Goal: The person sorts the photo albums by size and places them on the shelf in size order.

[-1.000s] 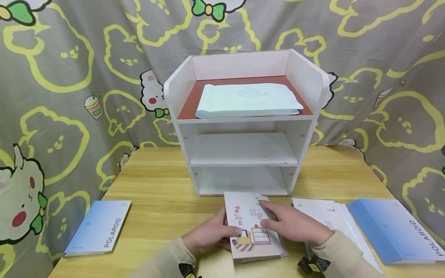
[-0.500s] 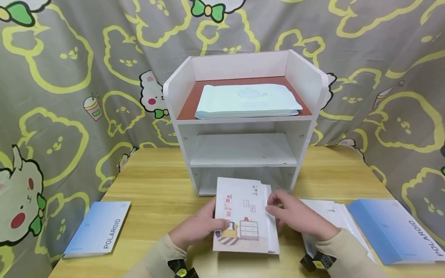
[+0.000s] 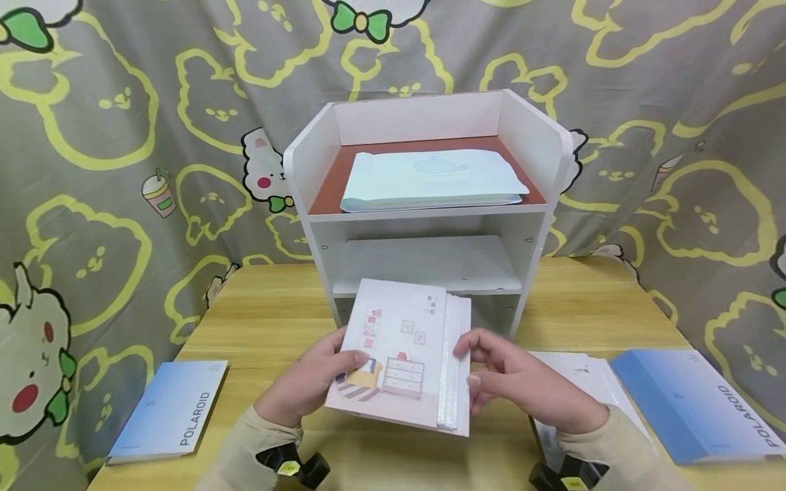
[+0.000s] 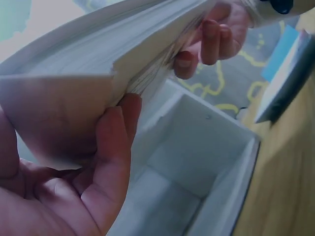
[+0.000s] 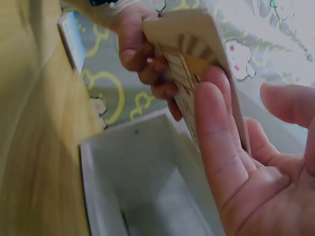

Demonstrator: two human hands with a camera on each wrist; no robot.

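Paper packet (image 3: 393,341): white, flat, oblong, matte w/ pastel bedroom print (bed, drawers), shiny bumpy strip (image 3: 451,361) along R side; layered, no. of layers unclear. Held up off the desk (image 3: 264,307), tilted, overlapping lower tiers of shelf unit (image 3: 430,262) in head view.

Desk: light wood grain. Shelf unit: 1x, smooth white boards, reddish-brown top panel (image 3: 340,170) under pale whale-print stack (image 3: 432,177), soft edges, qty can't tell.

L POLAROID block (image 3: 168,412): 1x, blue-white, sharp corners, thin. R POLAROID block (image 3: 700,406): thicker, can't tell if 1 pc or several. Just beside it, white printed pile (image 3: 583,389), partly hidden by R forearm. Backdrop: grey fabric curtain (image 3: 202,136), yellow outlines.

Hands 2x, beige sleeves (image 3: 245,443). L hand (image 3: 313,375) grips packet's L edge, thumb on top, fingers under. R hand (image 3: 518,382): packet's R edge held btwn fingers, some above, some below; thumb just beside edge. Both forearms angle inward.
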